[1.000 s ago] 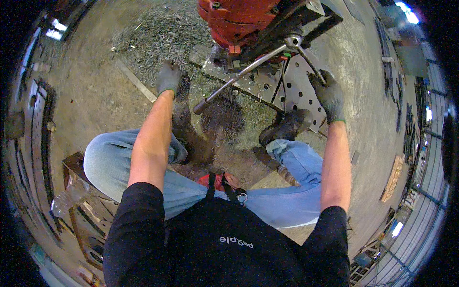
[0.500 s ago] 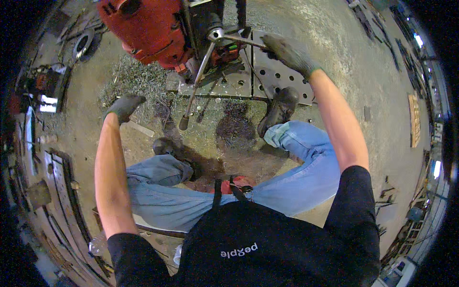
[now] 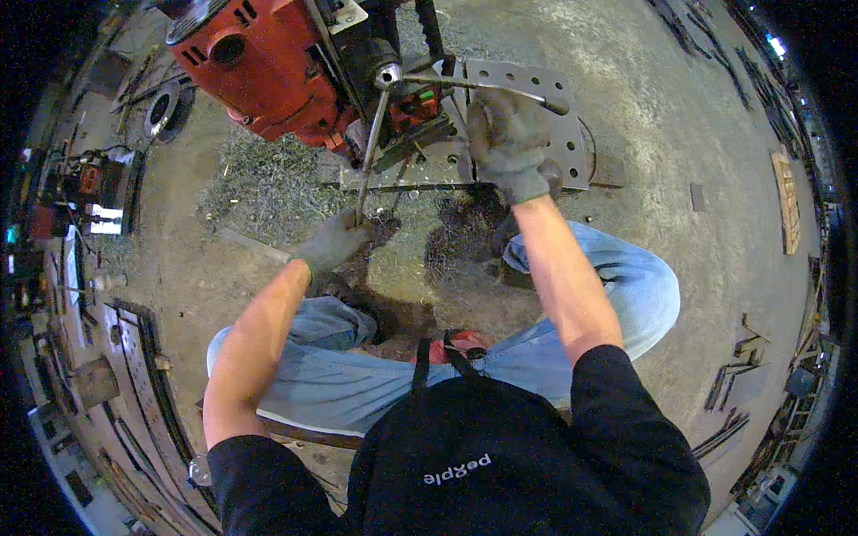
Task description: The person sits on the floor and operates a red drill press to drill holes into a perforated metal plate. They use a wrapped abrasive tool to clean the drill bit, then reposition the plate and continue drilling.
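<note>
A red drill on a stand (image 3: 268, 67), which looks like a magnetic drill, stands on a steel plate with rows of round holes (image 3: 536, 80). From its silver hub (image 3: 387, 77) several feed handles spread out. My gloved left hand (image 3: 335, 243) is closed round the end of the near feed handle (image 3: 373, 147), covering its dark grip. My gloved right hand (image 3: 509, 143) is over the plate, close by the right-hand feed handle (image 3: 556, 105). Motion smears its fingers, so whether it touches that handle is unclear.
Metal shavings (image 3: 268, 174) pile on the floor left of the plate. A flat metal strip (image 3: 255, 243) lies near my left hand. Farther left are a round ring-shaped part (image 3: 164, 112) and long steel pieces (image 3: 143, 366). A wooden pallet (image 3: 786, 201) lies far right.
My left hand has moved right and taken hold of the near feed handle. My right hand has left the grip of the right-hand handle and come nearer. The handles have turned slightly.
</note>
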The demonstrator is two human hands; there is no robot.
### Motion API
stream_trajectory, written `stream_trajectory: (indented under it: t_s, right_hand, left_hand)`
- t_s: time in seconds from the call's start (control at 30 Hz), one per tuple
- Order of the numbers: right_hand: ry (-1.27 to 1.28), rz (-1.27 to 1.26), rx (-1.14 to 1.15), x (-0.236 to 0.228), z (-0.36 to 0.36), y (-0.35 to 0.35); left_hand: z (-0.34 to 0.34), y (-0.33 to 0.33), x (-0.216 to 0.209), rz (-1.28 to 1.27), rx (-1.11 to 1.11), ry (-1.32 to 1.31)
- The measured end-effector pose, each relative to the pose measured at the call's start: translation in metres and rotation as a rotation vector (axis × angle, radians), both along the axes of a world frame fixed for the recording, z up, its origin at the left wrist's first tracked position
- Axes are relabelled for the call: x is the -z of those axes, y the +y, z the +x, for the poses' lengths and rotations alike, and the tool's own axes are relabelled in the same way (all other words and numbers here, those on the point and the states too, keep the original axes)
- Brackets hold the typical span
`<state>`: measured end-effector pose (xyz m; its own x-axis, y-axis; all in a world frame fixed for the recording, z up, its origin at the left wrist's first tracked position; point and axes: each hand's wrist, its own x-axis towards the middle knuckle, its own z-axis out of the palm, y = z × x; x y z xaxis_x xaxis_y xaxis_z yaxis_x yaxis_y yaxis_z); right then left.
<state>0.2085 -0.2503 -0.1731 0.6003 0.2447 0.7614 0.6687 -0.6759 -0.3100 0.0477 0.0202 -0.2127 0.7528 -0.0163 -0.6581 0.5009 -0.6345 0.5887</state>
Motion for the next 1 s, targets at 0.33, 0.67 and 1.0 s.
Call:
stream_trajectory:
  t_s: [0.33, 0.67, 1.0]
  right_hand:
    - [0.978, -0.194, -0.053, 0.063, -0.014, 0.043]
    - [1.062, -0.176, -0.115, 0.066, -0.005, 0.065]
    - [0.949, -0.125, -0.153, 0.078, -0.013, 0.054]
  left_hand:
    - [0.002, -0.003, -0.008, 0.055, 0.116, -0.075]
    - [0.002, 0.003, 0.01, 0.088, 0.123, -0.119]
    - [0.004, -0.006, -0.03, 0.129, 0.111, -0.027]
